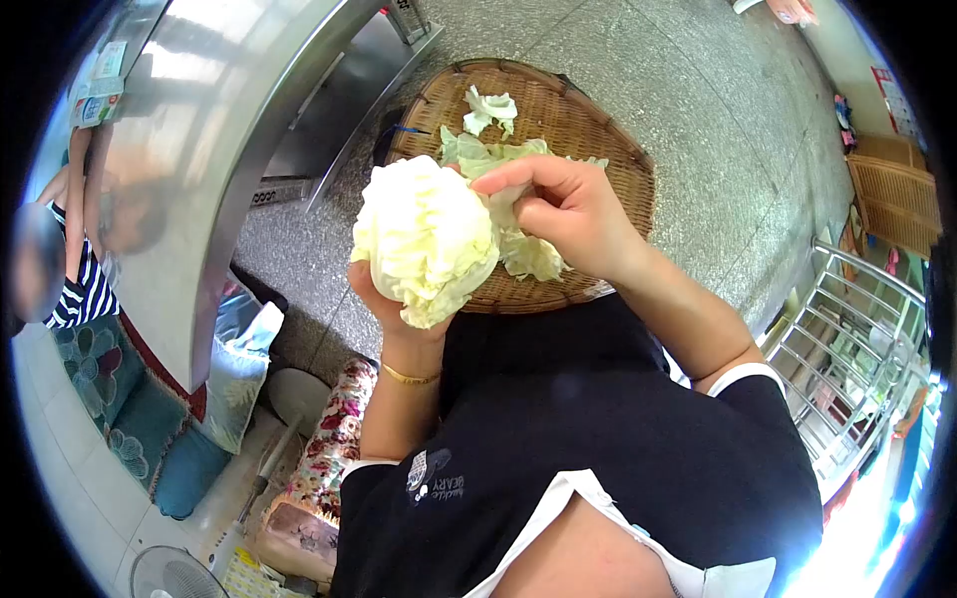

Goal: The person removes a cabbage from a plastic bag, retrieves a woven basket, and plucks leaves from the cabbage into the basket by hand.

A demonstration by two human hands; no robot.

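A pale yellow-white cabbage head (424, 239) with crinkled leaves is held up in front of me. Its underside rests in my left hand (374, 294), whose fingers wrap round it, mostly hidden behind it. My right hand (558, 204) is closed at the cabbage's right side, index finger and thumb pinching a leaf at its edge. Below both hands, a round woven bamboo tray (608, 149) carries loose cabbage leaves. One small torn leaf (489, 110) lies near its far side, and another pale leaf piece (533, 256) is just under my right hand.
To the left stands a shiny metal-sided table (224, 179), with a person in a striped top (85, 289) beyond it. A flowered cushioned seat (334, 439) and a fan (174, 575) are at lower left. A metal rack (847, 339) stands at right on the speckled floor (708, 130).
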